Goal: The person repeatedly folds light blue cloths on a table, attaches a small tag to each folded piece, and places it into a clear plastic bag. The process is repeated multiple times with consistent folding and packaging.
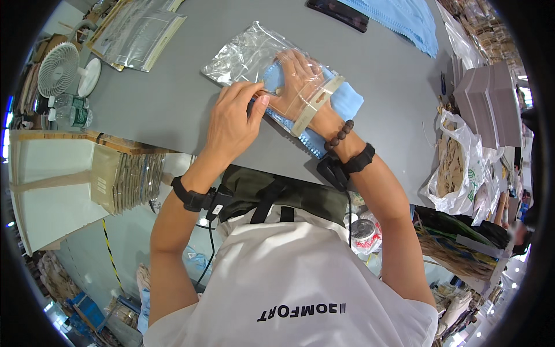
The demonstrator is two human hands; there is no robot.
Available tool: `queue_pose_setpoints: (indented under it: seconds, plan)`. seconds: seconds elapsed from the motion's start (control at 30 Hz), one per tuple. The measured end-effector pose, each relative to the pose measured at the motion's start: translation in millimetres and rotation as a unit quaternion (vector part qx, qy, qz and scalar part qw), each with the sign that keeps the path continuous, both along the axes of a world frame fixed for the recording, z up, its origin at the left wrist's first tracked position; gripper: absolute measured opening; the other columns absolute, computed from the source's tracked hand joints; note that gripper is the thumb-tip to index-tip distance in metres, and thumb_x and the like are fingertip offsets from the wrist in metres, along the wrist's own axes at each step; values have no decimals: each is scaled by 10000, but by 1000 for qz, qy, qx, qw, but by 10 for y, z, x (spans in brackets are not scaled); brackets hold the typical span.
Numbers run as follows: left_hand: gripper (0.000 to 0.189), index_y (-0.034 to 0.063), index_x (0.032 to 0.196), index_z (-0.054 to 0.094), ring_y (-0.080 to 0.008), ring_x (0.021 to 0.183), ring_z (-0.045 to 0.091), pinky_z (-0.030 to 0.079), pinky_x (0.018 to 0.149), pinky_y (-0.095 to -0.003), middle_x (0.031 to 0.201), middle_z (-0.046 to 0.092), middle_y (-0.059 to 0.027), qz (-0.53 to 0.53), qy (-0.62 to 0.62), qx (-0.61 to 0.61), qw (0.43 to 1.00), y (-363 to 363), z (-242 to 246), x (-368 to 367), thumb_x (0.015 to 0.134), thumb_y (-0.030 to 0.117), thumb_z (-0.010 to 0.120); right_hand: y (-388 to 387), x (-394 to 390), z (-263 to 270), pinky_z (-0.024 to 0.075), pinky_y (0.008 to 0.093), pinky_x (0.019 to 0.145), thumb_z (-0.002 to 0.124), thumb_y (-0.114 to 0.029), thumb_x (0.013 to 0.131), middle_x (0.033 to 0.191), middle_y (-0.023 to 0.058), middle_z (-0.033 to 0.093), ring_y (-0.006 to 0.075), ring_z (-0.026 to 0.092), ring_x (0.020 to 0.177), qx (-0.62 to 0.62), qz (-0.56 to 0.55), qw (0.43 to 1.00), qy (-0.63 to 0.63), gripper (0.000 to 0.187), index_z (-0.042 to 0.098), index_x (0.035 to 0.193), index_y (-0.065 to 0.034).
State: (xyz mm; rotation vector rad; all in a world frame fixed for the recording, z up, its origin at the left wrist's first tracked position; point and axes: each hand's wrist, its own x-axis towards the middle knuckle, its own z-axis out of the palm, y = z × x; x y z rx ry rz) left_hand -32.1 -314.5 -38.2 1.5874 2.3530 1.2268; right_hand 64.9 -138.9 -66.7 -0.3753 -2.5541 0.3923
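Observation:
A clear plastic bag (243,54) with a pale header strip lies slanted on the grey table (173,99). My right hand (299,82) is inside the bag up to the wrist, fingers spread over a folded light blue fabric piece (347,99) that is partly in the bag and partly sticks out past the header strip. Whether its palm grips the fabric is hidden. My left hand (238,112) pinches the bag's near left edge between thumb and fingertips, beside my right thumb. Both wrists wear black straps.
More light blue fabric (394,19) and a black phone (340,13) lie at the far edge. Flat clear bags (143,39), a white fan (60,71) and water bottles (71,116) stand left. Grey board stacks (490,104) and a white plastic bag (455,169) are right.

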Motion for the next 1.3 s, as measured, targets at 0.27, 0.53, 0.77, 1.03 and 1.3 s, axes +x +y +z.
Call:
queue_pose_setpoints:
  seconds: [0.27,0.53,0.77,1.03,1.3]
  plan:
    - [320,54,1307,717,-347,1178,643,493,1029,-441,1293,704,-129,-19,76,-19,997,-115,-189,-5,1020,181,656,-88,578,255,304,569,1259,801,-457,872,1558,343,477,493,393,1514,-47,98,993,-48,838,543,1428,115]
    - [328,49,1302,700,-337,1177,636,496,1003,-453,1332,691,-115,-22,30,31,999,-162,-231,-13,987,137,680,-521,1625,431,446,496,1201,847,-245,871,1441,153,647,329,600,1366,29,167,985,-42,520,680,1297,2]
    - [240,59,1158,763,-299,974,674,555,841,-400,1135,706,-91,-91,87,118,985,-304,-220,43,921,51,724,-592,1575,258,478,490,1177,782,-144,915,1404,149,679,322,636,1332,34,138,989,-45,358,697,1234,-5]
    - [192,50,1007,762,-287,827,676,566,716,-408,942,689,-97,-187,154,95,965,-391,-227,544,816,66,774,-516,1337,247,613,463,987,716,-8,934,1298,153,732,354,732,1159,-128,38,990,52,288,644,1213,-18]
    - [88,-3,865,682,-412,675,691,569,597,-493,751,693,-190,-137,54,-59,987,-244,-227,590,829,74,702,-660,1334,376,550,481,1101,675,101,846,1398,202,681,367,671,1293,-19,77,997,-27,560,622,1392,-14]
